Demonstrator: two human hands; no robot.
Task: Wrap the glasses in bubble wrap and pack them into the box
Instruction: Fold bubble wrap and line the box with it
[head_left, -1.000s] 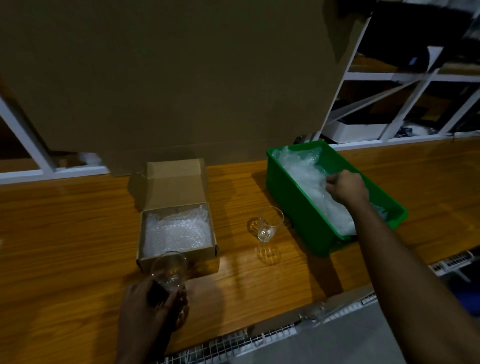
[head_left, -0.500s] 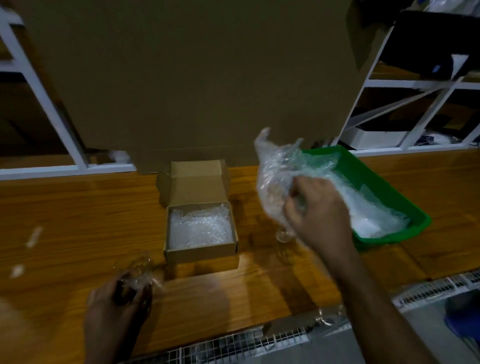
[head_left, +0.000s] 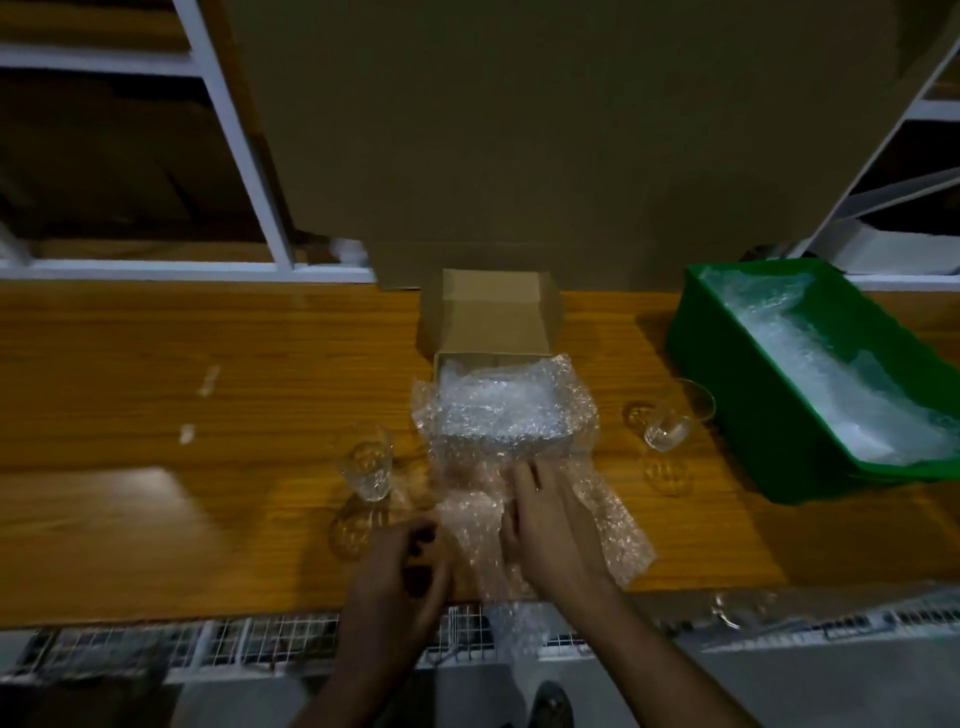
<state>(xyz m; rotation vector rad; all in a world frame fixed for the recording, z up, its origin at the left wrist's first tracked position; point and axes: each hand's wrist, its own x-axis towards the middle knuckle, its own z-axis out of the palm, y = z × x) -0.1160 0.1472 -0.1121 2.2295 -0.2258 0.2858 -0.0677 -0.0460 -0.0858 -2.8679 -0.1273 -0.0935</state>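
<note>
My right hand (head_left: 550, 525) lies flat and open, palm down, pressing a sheet of bubble wrap (head_left: 524, 467) onto the wooden worktop (head_left: 156, 395). My left hand (head_left: 400, 577) sits just beside it at the sheet's near left edge, its fingers curled in; they seem to pinch that edge, though the blur keeps me from being sure. The sheet runs away from my hands and drapes over the front wall of the small cardboard box (head_left: 493, 322), which stands open just beyond my right hand with its lid flap tipped back. More bubble wrap lines the inside of the box. The near end of the sheet hangs over the worktop's front edge.

One small clear glass (head_left: 366, 465) stands upright just beyond my left hand, close to the sheet's left edge but not on it. A second glass (head_left: 670, 421) stands well off to the right of my right hand, between the box and a green plastic bin (head_left: 727, 395). That bin holds a heap of bubble wrap (head_left: 821, 374). A large cardboard panel (head_left: 519, 130) rises behind the box.
</note>
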